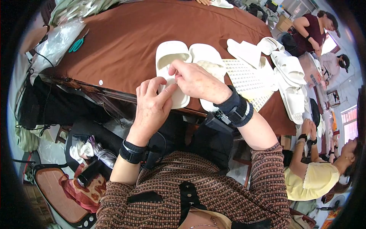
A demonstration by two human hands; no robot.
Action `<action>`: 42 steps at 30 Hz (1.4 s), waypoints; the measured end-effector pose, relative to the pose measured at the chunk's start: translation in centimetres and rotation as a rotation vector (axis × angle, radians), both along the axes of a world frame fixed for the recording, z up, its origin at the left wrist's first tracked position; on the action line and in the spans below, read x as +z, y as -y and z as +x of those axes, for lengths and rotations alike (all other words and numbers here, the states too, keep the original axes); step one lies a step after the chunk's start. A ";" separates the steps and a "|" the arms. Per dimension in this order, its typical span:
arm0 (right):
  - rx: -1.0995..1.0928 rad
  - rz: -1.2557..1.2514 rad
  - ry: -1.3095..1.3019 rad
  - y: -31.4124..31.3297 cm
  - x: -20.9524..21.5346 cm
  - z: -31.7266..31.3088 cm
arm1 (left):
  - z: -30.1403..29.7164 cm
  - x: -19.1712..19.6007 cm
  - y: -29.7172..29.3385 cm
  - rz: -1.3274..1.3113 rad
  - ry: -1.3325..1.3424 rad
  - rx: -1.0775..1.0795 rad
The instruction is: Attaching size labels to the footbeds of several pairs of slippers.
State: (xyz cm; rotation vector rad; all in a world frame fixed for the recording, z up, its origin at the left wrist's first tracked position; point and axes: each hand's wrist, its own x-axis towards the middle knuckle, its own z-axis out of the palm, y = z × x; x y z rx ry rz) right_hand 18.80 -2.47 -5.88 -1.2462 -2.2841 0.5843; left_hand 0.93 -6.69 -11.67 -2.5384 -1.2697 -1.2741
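A white slide slipper [172, 48] lies on the brown-covered table in front of me, heel toward me. My left hand [150, 105] rests at its left edge. Its fingers are bent and apart, with thumb and index tip over the insole. My right hand [198, 83] reaches in from the other side with thumb and forefinger pinched together above the insole; whatever is between them is too small to make out. Close by on the right is a second white slide slipper [206, 51], partly covered by that hand. Beside it lies a sheet of small printed stickers [244, 79].
More white slippers [290, 68] lie along the table's right side, some overlapping the sheet. Teal scissors [77, 44] and clear plastic bags [57, 47] are at the left. A person in yellow [312, 179] sits at right; other people are farther back. A chair [57, 191] stands lower left.
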 end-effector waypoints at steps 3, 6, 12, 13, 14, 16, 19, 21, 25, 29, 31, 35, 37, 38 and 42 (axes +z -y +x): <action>0.000 0.030 -0.053 0.2 0.0 0.0 | 0.0 0.1 0.1 -0.001 -0.025 0.010; -0.023 0.009 -0.127 0.4 0.3 0.4 | 0.0 0.2 0.1 -0.002 -0.038 0.013; 0.002 0.016 -0.195 1.7 0.0 1.1 | 0.1 0.3 0.2 -0.007 -0.036 0.011; 0.012 0.051 -0.169 2.0 -0.2 1.1 | 0.1 0.3 0.3 -0.009 -0.038 0.012; 0.024 0.088 -0.144 2.2 -0.3 1.1 | 0.1 0.4 0.3 -0.007 -0.041 0.013; 0.029 0.116 -0.131 2.5 -0.5 1.3 | 0.1 0.4 0.3 -0.011 -0.044 0.018; 0.032 0.184 -0.103 3.0 -0.8 1.3 | 0.2 0.5 0.3 -0.013 -0.058 0.031; 0.027 0.226 -0.088 3.2 -0.8 1.4 | 0.2 0.5 0.4 -0.005 -0.057 0.025; 0.019 0.274 0.030 3.2 -0.8 1.5 | 0.2 0.6 0.4 -0.001 -0.052 0.021; -0.054 0.183 -0.016 3.0 -0.5 2.0 | 0.1 1.0 0.4 0.001 -0.066 0.011; -0.034 0.199 -0.051 3.3 -0.4 2.6 | 0.1 1.2 0.5 -0.063 -0.062 0.017; -0.021 0.220 -0.115 4.0 -0.1 3.3 | 0.3 2.0 0.6 -0.080 -0.097 0.014; -0.043 0.232 -0.108 4.4 0.2 3.8 | 0.4 2.4 0.6 -0.035 -0.218 0.017; -0.083 0.212 -0.088 4.4 0.5 4.1 | 0.4 2.6 0.6 -0.026 -0.220 0.014; -0.082 0.308 -0.154 4.4 1.5 5.6 | 0.6 3.1 0.6 -0.041 -0.276 0.004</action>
